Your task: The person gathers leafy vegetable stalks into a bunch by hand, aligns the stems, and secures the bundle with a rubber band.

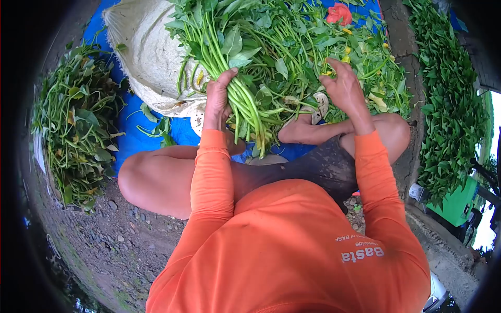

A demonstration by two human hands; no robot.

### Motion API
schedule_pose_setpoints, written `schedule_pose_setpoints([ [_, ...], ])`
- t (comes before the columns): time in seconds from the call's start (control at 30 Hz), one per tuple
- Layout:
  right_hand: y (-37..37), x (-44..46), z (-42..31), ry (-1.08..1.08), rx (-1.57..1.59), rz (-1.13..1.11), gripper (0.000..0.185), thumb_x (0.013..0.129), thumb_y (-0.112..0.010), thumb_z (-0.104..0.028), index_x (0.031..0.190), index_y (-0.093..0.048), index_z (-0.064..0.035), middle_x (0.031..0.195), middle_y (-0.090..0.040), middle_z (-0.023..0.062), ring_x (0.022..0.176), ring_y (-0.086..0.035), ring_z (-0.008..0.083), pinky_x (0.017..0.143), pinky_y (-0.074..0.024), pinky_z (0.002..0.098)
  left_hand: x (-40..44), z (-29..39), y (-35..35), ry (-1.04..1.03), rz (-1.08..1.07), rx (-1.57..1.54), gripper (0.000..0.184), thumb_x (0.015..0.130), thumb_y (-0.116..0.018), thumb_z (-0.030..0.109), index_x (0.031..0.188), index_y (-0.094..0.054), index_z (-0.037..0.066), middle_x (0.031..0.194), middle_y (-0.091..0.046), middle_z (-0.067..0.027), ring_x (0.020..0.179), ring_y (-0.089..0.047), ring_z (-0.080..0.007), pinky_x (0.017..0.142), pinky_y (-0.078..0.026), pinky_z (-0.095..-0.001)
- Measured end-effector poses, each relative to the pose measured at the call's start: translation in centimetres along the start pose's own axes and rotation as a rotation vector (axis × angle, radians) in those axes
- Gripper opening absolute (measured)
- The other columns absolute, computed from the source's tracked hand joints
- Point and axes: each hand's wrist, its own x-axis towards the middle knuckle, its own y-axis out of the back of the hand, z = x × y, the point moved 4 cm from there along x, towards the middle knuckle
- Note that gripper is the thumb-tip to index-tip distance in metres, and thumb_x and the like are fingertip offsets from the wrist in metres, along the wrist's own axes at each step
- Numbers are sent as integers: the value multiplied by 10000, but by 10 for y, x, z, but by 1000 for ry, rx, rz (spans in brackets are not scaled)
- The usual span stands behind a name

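My left hand (218,96) is closed around a bunch of long-stemmed leafy greens (240,96). Its cut stem ends hang down between my legs, and its leaves spread upward over the pile. To the right, my right hand (344,88) hovers above a heap of loose greens (282,49), with thumb and index finger apart. Nothing shows between those fingers. Some yellow leaves (347,50) lie in the heap near the right fingertips.
A whitish sack (141,49) lies on a blue tarp (133,122) at the left. Beyond it stands a pile of wilted greens (78,125). A red plastic bag (339,14) sits at the back. Bundled leaves (449,104) rise at the far right beside a green box (459,203).
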Motion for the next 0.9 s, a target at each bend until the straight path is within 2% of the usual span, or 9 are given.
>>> schedule_pose_setpoints([
  [0.1, -15, -12, -59, -122, 630, -441, 458, 955, -728, -105, 1407, -696, -39, 1300, -730, 189, 1104, -726, 331, 982, -576, 398, 6, -5, 3, 28, -108, -19, 280, 1002, -725, 196, 1180, -709, -19, 993, -790, -116, 837, -773, -222, 774, -663, -360],
  [0.17, -39, -17, -81, 155, 682, -302, 368, 955, -728, -98, 1319, -743, -47, 1166, -756, 147, 1054, -722, 287, 955, -572, 383, -1, 0, -9, 29, -134, -57, 266, 979, -752, 179, 1137, -701, -28, 944, -776, -127, 775, -765, -227, 711, -661, -373],
  [0.3, -56, -13, -109, 239, 735, -389, 233, 965, -733, -137, 1165, -770, -21, 1017, -758, 140, 1001, -718, 309, 918, -569, 429, -9, 4, -8, 26, -144, -13, 272, 995, -733, 204, 1149, -709, -19, 980, -783, -123, 815, -768, -225, 753, -657, -366],
  [0.4, -49, -16, -104, 322, 512, -428, 204, 959, -747, -160, 1096, -763, -10, 1008, -749, 153, 990, -708, 339, 891, -561, 450, -10, 4, -3, 35, -134, 46, 276, 1021, -705, 225, 1179, -721, 0, 1014, -789, -103, 858, -771, -214, 790, -656, -360],
  [0.5, -28, -27, -113, 364, 409, -284, 167, 952, -747, -157, 1005, -746, 2, 944, -728, 165, 929, -703, 368, 843, -561, 466, -9, 6, -3, 32, -113, 16, 267, 1023, -702, 220, 1175, -717, 1, 1008, -789, -103, 842, -771, -216, 765, -657, -365],
  [0.63, -16, -58, -130, 168, 597, -337, 137, 969, -701, -121, 938, -723, 11, 848, -697, 169, 795, -690, 383, 756, -550, 482, -2, 4, 5, -7, -87, -23, 270, 1025, -695, 216, 1188, -703, 1, 1001, -787, -111, 829, -770, -229, 744, -659, -372],
  [0.8, 9, -79, -107, 114, 668, -447, 127, 981, -695, -108, 948, -733, 8, 901, -742, 137, 816, -723, 279, 762, -569, 391, 7, 16, 23, -14, -191, -201, 298, 1030, -696, 239, 1222, -688, 11, 1045, -775, -149, 876, -771, -272, 796, -666, -417],
  [0.83, 17, -72, -88, -160, 732, -433, 122, 990, -702, -103, 972, -743, 9, 916, -745, 128, 822, -728, 246, 753, -563, 372, 8, 18, 28, 3, -273, -261, 312, 1036, -695, 255, 1229, -687, 9, 1068, -768, -165, 892, -766, -292, 813, -666, -429],
  [0.9, 28, -53, -55, -63, 446, -200, 124, 1001, -703, -102, 1004, -738, 17, 939, -753, 125, 827, -721, 227, 761, -564, 360, 1, 22, 23, 79, -325, -402, 337, 1036, -695, 282, 1230, -700, 6, 1081, -770, -153, 919, -760, -306, 844, -658, -469],
])
